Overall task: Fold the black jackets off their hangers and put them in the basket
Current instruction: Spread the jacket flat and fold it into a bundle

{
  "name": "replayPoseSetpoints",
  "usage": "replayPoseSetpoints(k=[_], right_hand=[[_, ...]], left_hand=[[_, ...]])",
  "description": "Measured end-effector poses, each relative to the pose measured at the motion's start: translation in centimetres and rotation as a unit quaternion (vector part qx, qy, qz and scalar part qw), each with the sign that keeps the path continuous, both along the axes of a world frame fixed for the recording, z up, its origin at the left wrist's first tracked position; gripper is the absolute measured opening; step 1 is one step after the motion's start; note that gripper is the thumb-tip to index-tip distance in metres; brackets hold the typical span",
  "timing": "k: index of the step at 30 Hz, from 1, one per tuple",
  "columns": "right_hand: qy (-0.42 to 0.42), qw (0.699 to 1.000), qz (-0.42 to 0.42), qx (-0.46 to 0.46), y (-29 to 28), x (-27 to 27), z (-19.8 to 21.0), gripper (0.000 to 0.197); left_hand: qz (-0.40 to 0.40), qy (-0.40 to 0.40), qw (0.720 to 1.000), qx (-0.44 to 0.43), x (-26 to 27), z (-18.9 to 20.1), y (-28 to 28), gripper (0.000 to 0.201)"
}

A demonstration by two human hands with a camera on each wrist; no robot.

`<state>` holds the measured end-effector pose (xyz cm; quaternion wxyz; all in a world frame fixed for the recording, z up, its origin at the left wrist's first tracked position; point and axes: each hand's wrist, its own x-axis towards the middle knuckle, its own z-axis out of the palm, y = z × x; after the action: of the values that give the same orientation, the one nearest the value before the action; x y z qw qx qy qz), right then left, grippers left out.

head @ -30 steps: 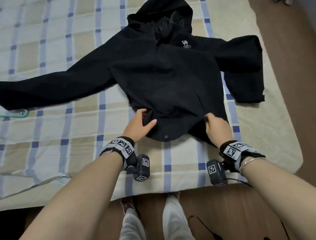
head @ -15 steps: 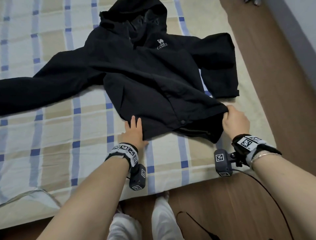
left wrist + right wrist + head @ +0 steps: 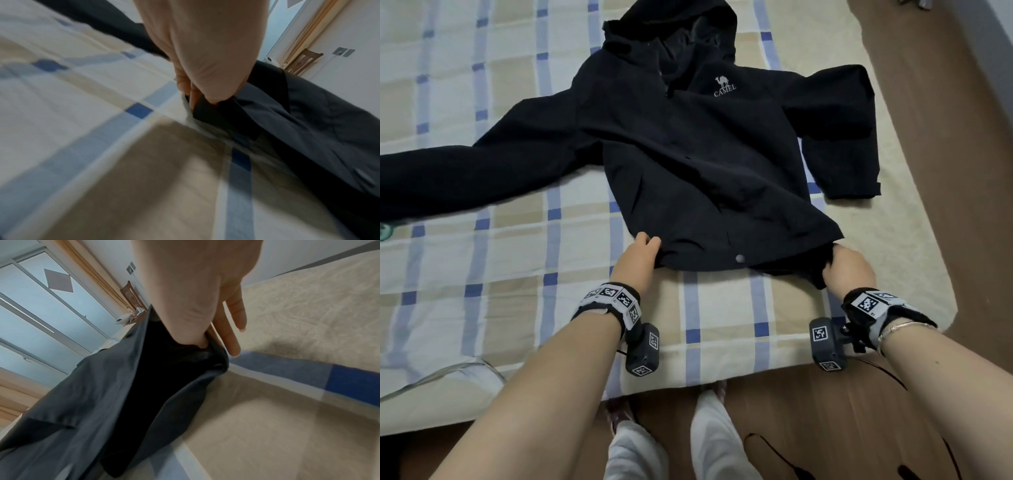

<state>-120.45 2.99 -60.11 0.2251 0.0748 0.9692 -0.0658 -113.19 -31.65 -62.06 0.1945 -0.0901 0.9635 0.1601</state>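
Where the checked bedsheet (image 3: 482, 274) of cream, tan and blue squares covers the bed, the black jacket (image 3: 688, 171) lies spread front-up, hood toward the far end, one sleeve stretched out to the left and the other bent down near the bed's right edge. A white camel logo (image 3: 724, 87) shows on its chest. Along the right side the sheet gives way to a plain beige cover (image 3: 914, 240), and beyond it runs a brown wooden floor (image 3: 962, 154). At the near hem, the left hand (image 3: 637, 257) pinches the jacket's left corner, fingers (image 3: 185, 84) curled under the cloth with the thumb on top. The right hand (image 3: 849, 270) grips the opposite hem corner, thumb and first fingers closed on the fabric, two fingers (image 3: 236, 318) left straight. A teal object (image 3: 385, 233) peeks from under the left sleeve. In the wrist views a wooden chair (image 3: 306, 61) stands by a pale wall with glazed sliding doors (image 3: 41, 305).
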Motion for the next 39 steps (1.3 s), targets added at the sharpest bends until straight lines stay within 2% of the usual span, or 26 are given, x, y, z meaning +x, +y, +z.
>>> replayPoseSetpoints(k=[3,7,10,15,19,22,26,29,32,35,39], right_hand=[[0.009,1.0,0.001,0.012,0.1,-0.2,2.0,0.036],[0.02,0.999,0.012,0.035,-0.1,0.5,4.6,0.031],[0.053,0.997,0.044,0.039,-1.0,1.6,6.3,0.037],[0.096,0.992,0.071,0.033,-2.3,4.3,9.4,0.053],[0.133,0.986,0.095,0.026,-2.8,7.4,11.7,0.065],[0.148,0.982,0.118,0.03,-2.5,9.8,12.0,0.064],[0.095,0.989,0.095,0.067,-1.9,13.0,9.3,0.047],[0.014,0.991,0.075,0.108,-1.4,14.6,7.5,0.032],[-0.04,0.989,0.06,0.13,-1.6,15.1,7.2,0.028],[-0.034,0.99,0.066,0.122,-3.2,14.5,7.4,0.027],[-0.007,0.993,0.088,0.083,-6.8,12.7,8.2,0.025]], left_hand=[[0.048,0.024,0.997,-0.052,1.1,2.5,-2.1,0.022],[0.094,0.022,0.989,-0.111,3.4,5.7,-4.5,0.025],[0.118,0.019,0.98,-0.159,5.5,8.2,-6.3,0.027],[0.106,0.05,0.972,-0.205,9.8,12.3,-9.5,0.028],[0.092,0.1,0.965,-0.225,13.0,14.2,-11.5,0.03],[0.088,0.094,0.966,-0.224,15.7,14.4,-12.0,0.022],[0.051,-0.001,0.978,-0.203,18.6,12.5,-11.0,0.016],[0.049,-0.062,0.984,-0.158,19.6,11.0,-10.7,0.028],[0.048,-0.086,0.986,-0.132,19.2,10.0,-11.3,0.042],[0.07,-0.082,0.987,-0.12,18.0,9.7,-12.4,0.037],[0.085,-0.103,0.984,-0.12,16.5,10.2,-13.9,0.044]])
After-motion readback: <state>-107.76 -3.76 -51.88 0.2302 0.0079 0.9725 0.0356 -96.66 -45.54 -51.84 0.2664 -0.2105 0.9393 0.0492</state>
